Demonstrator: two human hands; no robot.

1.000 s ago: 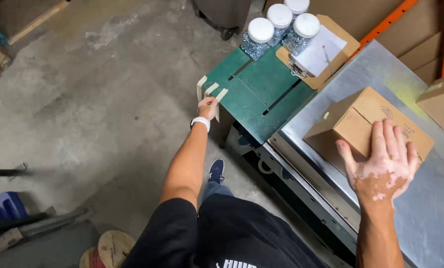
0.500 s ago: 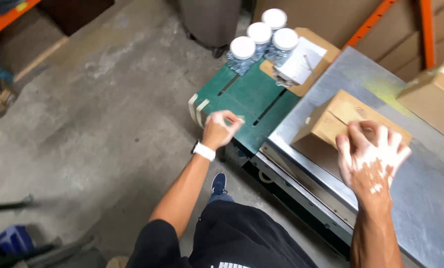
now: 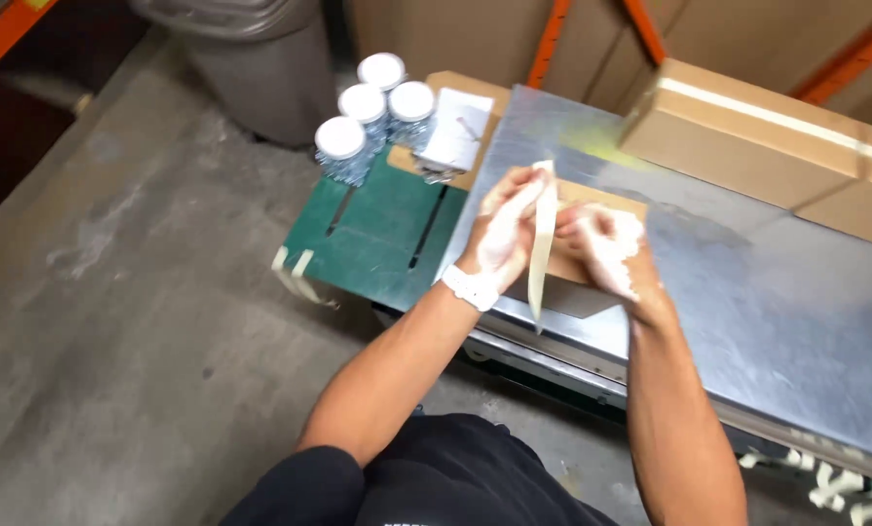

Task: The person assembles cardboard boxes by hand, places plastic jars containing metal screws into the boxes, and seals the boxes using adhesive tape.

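Pinching a strip of tape point(image 3: 542, 244) between them, the left hand point(image 3: 507, 232) and right hand point(image 3: 601, 245) hold it upright above a small cardboard box point(image 3: 592, 200) lying directly beneath both hands on the metal table point(image 3: 777, 312).

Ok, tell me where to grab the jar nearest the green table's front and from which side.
Grip the jar just under its white lid, around the round body, coming from the left, the floor side. It stands upright at the end of a row of three jars, so the other two block the far side, while the left is open floor. A top-down hold on the wide flat lid would likely slip.
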